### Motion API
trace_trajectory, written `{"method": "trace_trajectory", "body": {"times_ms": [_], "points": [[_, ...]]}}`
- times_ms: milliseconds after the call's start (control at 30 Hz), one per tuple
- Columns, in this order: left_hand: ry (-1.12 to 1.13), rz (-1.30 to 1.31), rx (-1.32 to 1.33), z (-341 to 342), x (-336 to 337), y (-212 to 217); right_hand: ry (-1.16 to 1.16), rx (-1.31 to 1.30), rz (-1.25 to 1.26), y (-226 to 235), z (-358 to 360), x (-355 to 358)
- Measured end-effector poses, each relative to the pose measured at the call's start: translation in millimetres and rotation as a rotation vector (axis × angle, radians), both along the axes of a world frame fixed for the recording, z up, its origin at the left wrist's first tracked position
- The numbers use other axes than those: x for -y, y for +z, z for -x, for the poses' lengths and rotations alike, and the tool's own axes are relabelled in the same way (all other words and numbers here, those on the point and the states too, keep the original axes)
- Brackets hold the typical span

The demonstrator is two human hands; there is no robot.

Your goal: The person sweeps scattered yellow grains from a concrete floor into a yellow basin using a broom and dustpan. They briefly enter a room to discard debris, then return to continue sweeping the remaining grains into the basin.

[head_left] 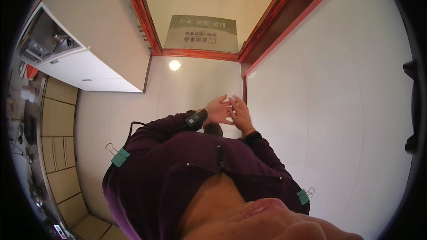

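In front of my body, my left hand [218, 110] is held out with the palm showing and the fingers spread. Close beside it is my right hand [241, 114], its fingers stretched toward the left one and a little blurred. The fingertips of the two hands overlap in the picture; whether they touch, I cannot tell. Nothing shows in either hand. A black device [196, 119] is strapped on my left wrist, and a dark band [253, 136] circles the right wrist. Both forearms are in dark purple sleeves.
Ahead is a red-framed doorway [195, 53] with a grey-green mat [202, 33] beyond its sill. A tall white cabinet [106, 31] holding a metallic appliance [38, 46] stands at the left. Wood-toned cupboards [60, 151] run below a cluttered counter. A white wall [329, 89] rises on the right.
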State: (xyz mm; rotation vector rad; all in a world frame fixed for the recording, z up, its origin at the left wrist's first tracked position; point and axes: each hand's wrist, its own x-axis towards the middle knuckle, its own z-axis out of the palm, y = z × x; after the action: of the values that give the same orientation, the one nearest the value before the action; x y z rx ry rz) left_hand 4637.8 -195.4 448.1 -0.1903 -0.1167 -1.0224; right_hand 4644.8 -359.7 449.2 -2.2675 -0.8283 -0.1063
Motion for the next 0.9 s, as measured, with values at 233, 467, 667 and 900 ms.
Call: {"method": "trace_trajectory", "body": {"times_ms": [233,467,667,900], "points": [[0.866,-0.638,-0.411,-160.4,-189.0,11.0,0.030,-0.423,0.114,-58.0,-189.8,10.4],[1.176,-0.900,-0.923,-145.5,-302.6,-50.8,0.379,-0.501,-0.057,-26.6,-395.9,-147.2],[1.080,-0.687,-1.204,-227.1,-392.0,-79.8,0.472,-0.274,0.273,-33.1,-536.6,-234.9],[1.043,-0.947,-0.708,-508.1,-469.8,-22.8,0.118,-0.599,0.083,-48.0,-657.8,-245.2]]}}
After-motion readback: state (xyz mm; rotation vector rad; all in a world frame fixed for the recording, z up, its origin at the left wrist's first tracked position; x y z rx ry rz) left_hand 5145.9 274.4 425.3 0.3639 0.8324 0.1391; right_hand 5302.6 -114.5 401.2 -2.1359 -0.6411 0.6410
